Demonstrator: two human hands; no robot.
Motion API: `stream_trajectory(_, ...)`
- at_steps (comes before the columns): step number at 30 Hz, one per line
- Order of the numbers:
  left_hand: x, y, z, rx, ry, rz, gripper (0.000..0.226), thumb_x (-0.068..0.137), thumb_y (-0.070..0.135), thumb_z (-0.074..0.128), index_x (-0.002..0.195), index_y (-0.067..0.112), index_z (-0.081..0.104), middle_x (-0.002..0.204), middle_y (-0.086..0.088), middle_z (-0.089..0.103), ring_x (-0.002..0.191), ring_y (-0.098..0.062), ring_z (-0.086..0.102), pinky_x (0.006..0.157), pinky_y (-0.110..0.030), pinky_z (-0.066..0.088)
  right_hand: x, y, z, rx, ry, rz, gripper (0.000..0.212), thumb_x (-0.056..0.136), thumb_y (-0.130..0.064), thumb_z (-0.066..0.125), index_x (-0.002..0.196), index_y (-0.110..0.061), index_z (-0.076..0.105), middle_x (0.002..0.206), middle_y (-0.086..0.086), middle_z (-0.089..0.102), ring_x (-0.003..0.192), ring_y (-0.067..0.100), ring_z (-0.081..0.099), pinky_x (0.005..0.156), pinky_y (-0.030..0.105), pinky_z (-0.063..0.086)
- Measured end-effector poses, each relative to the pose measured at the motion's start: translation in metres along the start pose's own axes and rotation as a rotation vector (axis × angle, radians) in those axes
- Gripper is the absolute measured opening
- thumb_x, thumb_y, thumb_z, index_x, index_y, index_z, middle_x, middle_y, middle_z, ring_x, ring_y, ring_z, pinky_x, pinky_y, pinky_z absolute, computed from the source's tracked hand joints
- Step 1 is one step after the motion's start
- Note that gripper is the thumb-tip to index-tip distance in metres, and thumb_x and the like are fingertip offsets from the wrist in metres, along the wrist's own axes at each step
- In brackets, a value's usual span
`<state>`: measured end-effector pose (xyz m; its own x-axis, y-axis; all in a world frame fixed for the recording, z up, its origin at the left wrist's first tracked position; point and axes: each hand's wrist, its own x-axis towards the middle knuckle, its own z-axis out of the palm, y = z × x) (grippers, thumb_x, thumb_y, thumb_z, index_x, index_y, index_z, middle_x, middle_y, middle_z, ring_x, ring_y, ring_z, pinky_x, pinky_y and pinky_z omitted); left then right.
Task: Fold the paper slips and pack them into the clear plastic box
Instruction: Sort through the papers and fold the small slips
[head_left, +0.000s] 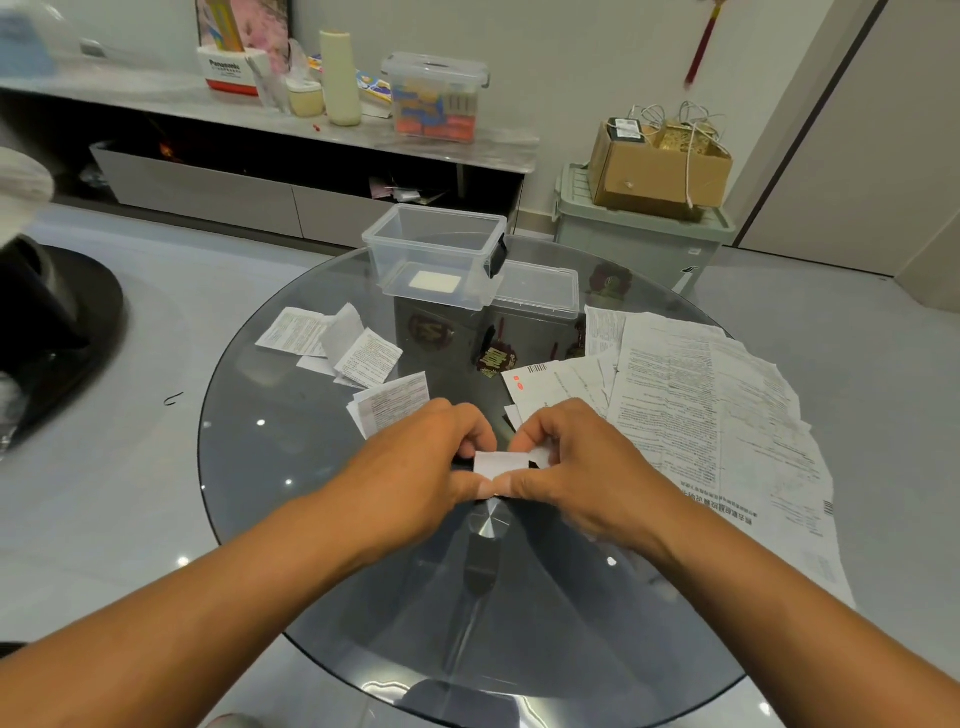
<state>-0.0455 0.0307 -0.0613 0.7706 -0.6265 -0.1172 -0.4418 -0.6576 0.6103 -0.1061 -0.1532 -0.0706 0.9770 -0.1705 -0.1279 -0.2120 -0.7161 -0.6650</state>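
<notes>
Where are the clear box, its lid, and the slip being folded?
clear plastic box (470, 221): head view, far rim.
lid (540, 286): head view, top face, right of the box.
paper slip (498, 463): head view, white face showing between both hands.

Just one view on my end: a wide-angle head cam looking forward and down over the round glass table (291, 467), close above the hands (421, 457), with the far wall shelf (156, 98) bending at the top edge.
</notes>
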Motion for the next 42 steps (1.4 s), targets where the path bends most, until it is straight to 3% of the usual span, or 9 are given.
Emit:
stream_trajectory(3,-0.006,-0.001,-0.012,0.109,0.159,0.01,0.042,0.08,0.052,0.077,0.109,0.039,0.05,0.106,0.016,0.052,0.084,-0.005,0.053,0.075,-0.031,0.049,0.0,0.0,0.002,0.014,0.006,-0.012,0.023,0.079,-0.036,0.086,0.083,-0.029,0.064,0.085,-0.014,0.059,0.076,0.007,0.055,0.066,0.026,0.039)
stream_trajectory(7,-0.011,-0.012,-0.042,0.302,0.405,-0.11,0.038,0.088,0.05,0.07,0.114,0.035,0.047,0.114,0.01,0.055,0.098,-0.021,0.057,0.075,-0.038,0.046,0.002,-0.001,0.007,0.11,-0.032,-0.017,0.023,0.08,-0.028,0.086,0.09,-0.031,0.066,0.078,-0.015,0.065,0.07,0.002,0.058,0.068,0.022,0.043)
stream_trajectory(12,-0.006,-0.042,-0.053,0.301,0.361,-0.242,0.02,0.093,0.044,0.068,0.104,0.032,0.058,0.106,0.009,0.063,0.09,-0.019,0.061,0.069,-0.033,0.043,0.005,-0.01,0.012,0.285,-0.019,-0.095,0.018,0.086,-0.021,0.082,0.097,-0.031,0.073,0.083,-0.012,0.071,0.067,0.002,0.06,0.073,0.029,0.053)
stream_trajectory(15,0.0,-0.053,-0.053,0.184,0.336,-0.267,0.014,0.093,0.032,0.07,0.082,0.029,0.062,0.084,0.013,0.066,0.076,-0.009,0.059,0.059,-0.028,0.038,0.006,-0.021,0.014,0.262,-0.053,-0.147,0.014,0.095,-0.023,0.072,0.102,-0.034,0.078,0.09,-0.015,0.074,0.084,0.004,0.068,0.079,0.026,0.055)
stream_trajectory(19,-0.001,-0.06,-0.063,0.155,0.298,-0.296,0.016,0.09,0.022,0.074,0.077,0.027,0.066,0.079,0.011,0.065,0.075,-0.01,0.059,0.057,-0.026,0.038,0.017,-0.038,0.029,0.161,-0.047,-0.232,0.023,0.099,-0.023,0.068,0.115,-0.036,0.076,0.105,-0.015,0.069,0.099,0.002,0.064,0.091,0.023,0.051)
stream_trajectory(25,-0.01,-0.068,-0.071,0.155,0.364,-0.284,0.015,0.09,0.028,0.075,0.078,0.027,0.065,0.079,0.009,0.067,0.074,-0.012,0.06,0.066,-0.032,0.048,0.043,-0.064,0.058,0.338,0.014,-0.193,0.032,0.09,-0.013,0.077,0.118,-0.028,0.073,0.094,-0.008,0.07,0.079,0.008,0.065,0.082,0.029,0.059)
stream_trajectory(30,-0.016,-0.06,-0.06,0.143,0.559,-0.009,0.001,0.097,0.03,0.064,0.097,0.031,0.063,0.094,0.011,0.059,0.077,-0.003,0.055,0.064,-0.019,0.041,0.048,-0.071,0.071,0.297,0.033,-0.185,0.045,0.089,-0.017,0.078,0.13,-0.028,0.064,0.112,-0.007,0.065,0.077,0.005,0.064,0.079,0.02,0.053)
stream_trajectory(37,-0.016,-0.058,-0.033,0.261,0.4,0.389,0.018,0.091,0.016,0.069,0.107,0.024,0.069,0.107,0.006,0.062,0.099,-0.015,0.055,0.075,-0.035,0.051,0.039,-0.068,0.058,0.274,0.071,-0.168,0.045,0.094,-0.009,0.069,0.133,-0.03,0.06,0.123,-0.003,0.066,0.094,0.013,0.067,0.091,0.032,0.059)
stream_trajectory(42,-0.013,-0.044,-0.022,0.33,0.393,0.495,0.032,0.09,0.014,0.07,0.121,0.021,0.066,0.123,0.005,0.061,0.111,-0.014,0.055,0.09,-0.026,0.047,0.013,-0.058,0.021,0.106,0.156,-0.191,0.04,0.099,-0.013,0.063,0.136,-0.031,0.06,0.134,-0.008,0.061,0.115,0.008,0.06,0.104,0.032,0.051)
